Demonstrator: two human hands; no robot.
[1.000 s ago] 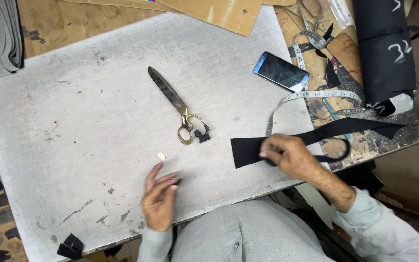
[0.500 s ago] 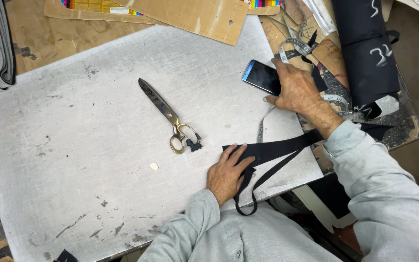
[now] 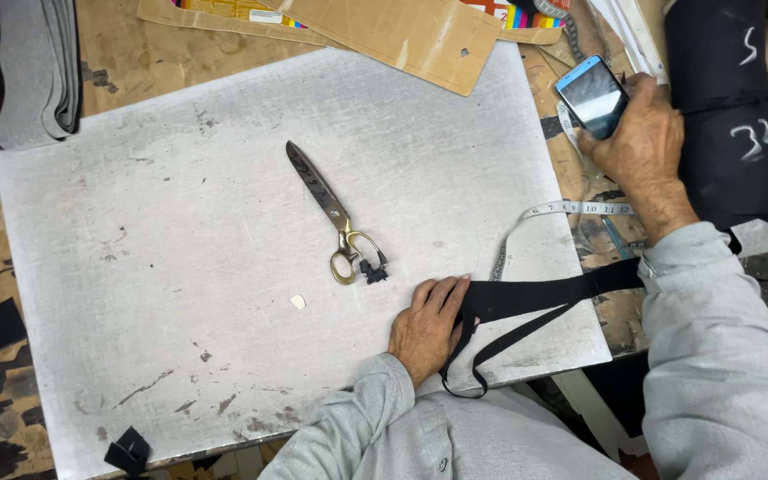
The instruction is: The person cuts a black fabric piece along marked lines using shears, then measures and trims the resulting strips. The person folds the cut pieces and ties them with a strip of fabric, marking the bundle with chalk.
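The left hand (image 3: pixel 426 327) lies flat, its grip released, pinning the near end of a black fabric strip (image 3: pixel 535 296) to the grey worktop (image 3: pixel 180 267). The right hand's (image 3: pixel 637 138) grip is closed around a phone (image 3: pixel 592 93), up beyond the strip. With attention on the phone, the strip's hanging end could drag it off; scissors (image 3: pixel 335 218) lie left of the pinning hand.

Light grey long sleeves, buttoned shirt front

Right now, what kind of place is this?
Probably a tailor's or sewing workshop: big scissors lie on a worn cutting board, a measuring tape curls nearby, and the left hand presses a black fabric strip.
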